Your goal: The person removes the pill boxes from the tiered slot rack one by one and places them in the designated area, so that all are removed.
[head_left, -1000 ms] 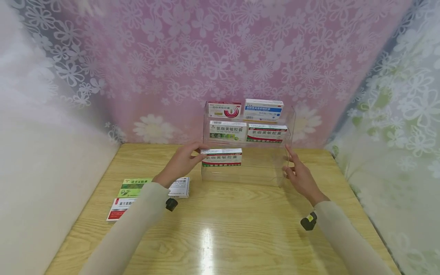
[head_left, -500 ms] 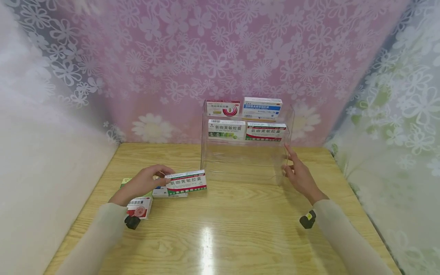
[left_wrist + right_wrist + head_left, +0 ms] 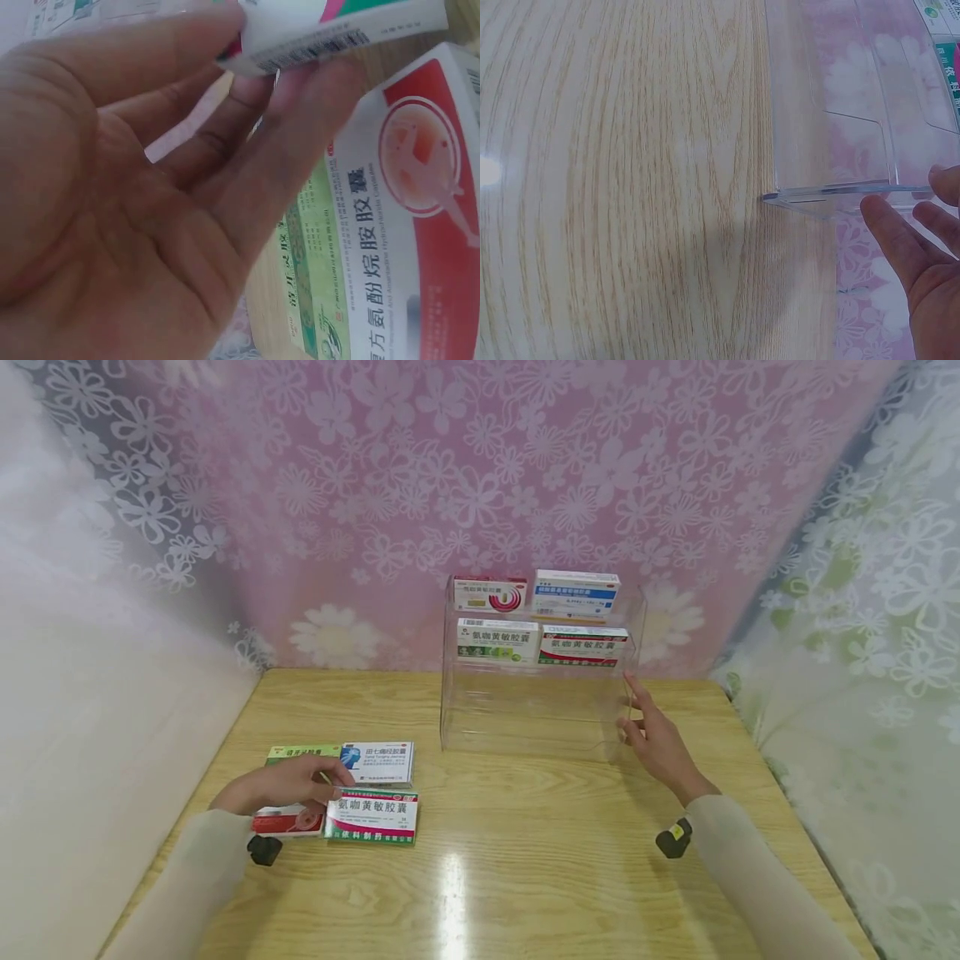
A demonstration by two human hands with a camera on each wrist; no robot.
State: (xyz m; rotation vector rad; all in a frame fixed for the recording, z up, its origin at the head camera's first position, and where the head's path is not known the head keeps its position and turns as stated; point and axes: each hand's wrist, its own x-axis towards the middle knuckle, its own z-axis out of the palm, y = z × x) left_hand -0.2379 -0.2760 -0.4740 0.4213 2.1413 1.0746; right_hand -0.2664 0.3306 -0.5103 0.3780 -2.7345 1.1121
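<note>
My left hand (image 3: pixel 277 783) pinches the left end of a white medicine box (image 3: pixel 372 817) with red and green bands, low over the table's left side. In the left wrist view, thumb and fingertips meet on the end of this box (image 3: pixel 337 34). Beside and under the hand lie a white-and-red medicine box (image 3: pixel 412 195), a green one (image 3: pixel 319 255) and a white-and-blue one (image 3: pixel 378 762). At the right side of a clear tiered display rack (image 3: pixel 536 710), my right hand (image 3: pixel 660 747) touches the side panel with its fingertips (image 3: pixel 877 206).
On the rack's upper tiers stand a red-and-white box (image 3: pixel 490 595), a blue-and-white box (image 3: pixel 575 596), a white-and-green box (image 3: pixel 497 642) and another red-and-green box (image 3: pixel 582 647). Behind the wooden table (image 3: pixel 540 860) hangs a pink flowered curtain (image 3: pixel 450 485).
My left hand has taken the red-and-green medicine box from the rack's lower tier, down and left to beside the other boxes on the table. My right hand stays at the rack's side.
</note>
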